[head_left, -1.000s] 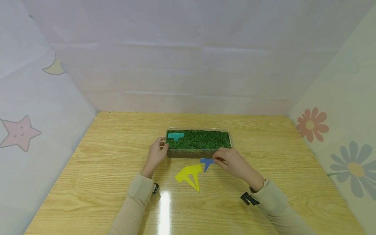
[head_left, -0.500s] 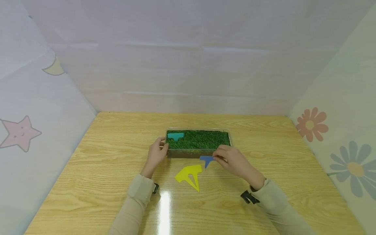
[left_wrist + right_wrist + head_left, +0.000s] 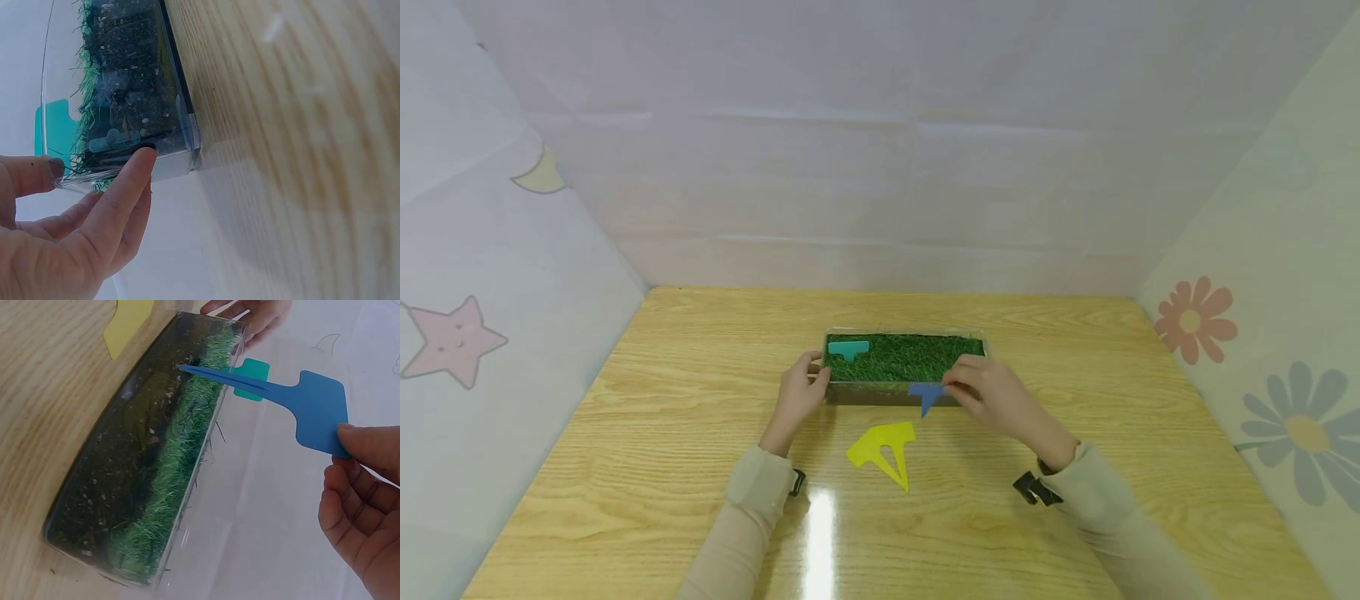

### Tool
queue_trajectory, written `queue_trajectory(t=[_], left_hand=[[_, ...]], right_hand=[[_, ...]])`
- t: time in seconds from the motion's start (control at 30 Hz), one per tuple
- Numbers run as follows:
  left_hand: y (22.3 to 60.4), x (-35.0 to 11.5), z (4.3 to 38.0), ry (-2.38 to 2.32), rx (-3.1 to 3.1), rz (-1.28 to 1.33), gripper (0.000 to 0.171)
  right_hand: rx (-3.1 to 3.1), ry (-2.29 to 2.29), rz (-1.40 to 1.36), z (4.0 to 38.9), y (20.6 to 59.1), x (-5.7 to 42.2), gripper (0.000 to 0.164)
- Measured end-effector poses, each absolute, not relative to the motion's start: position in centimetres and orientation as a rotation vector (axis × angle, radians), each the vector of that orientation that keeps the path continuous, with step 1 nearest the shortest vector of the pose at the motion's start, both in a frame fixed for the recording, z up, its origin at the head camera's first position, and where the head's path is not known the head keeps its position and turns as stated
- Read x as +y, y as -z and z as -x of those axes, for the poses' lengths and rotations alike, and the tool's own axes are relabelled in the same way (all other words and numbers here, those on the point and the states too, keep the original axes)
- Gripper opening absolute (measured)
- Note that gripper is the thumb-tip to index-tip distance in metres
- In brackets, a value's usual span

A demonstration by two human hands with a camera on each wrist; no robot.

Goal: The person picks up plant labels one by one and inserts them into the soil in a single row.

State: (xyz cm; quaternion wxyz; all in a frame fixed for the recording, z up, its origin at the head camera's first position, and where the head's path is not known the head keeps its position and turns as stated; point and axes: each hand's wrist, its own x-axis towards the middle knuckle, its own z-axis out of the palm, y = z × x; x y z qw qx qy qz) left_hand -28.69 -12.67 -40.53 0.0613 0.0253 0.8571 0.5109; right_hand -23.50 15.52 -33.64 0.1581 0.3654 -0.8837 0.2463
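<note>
A clear planter box (image 3: 880,393) of dark soil topped with green grass stands on the table. My left hand (image 3: 802,392) holds its left end, with one fingertip at the rim and another against the wall in the left wrist view. A teal T-shaped plant label (image 3: 848,349) stands in the grass near that end. My right hand (image 3: 992,396) pinches the edge of a blue plant label (image 3: 322,412) between thumb and fingers. In the head view the blue label overlaps the box's front wall, its pointed stem downward.
Two overlapping yellow plant labels (image 3: 887,442) lie on the wooden table (image 3: 715,350) in front of the box. Patterned white sheets (image 3: 880,192) rise behind the table and along both sides.
My right hand has lifted the blue plant label up and towards the box from just in front of it. My left hand and the yellow labels have stayed in place.
</note>
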Motion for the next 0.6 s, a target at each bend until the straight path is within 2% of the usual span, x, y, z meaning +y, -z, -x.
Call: queue_trajectory(t=[0.6], left_hand=[[40.5, -12.6, 28.8, -1.575, 2.564, -0.064, 0.038]], right_hand=[[-2.539, -0.696, -1.044, 25.6, 31.7, 15.0, 0.007]])
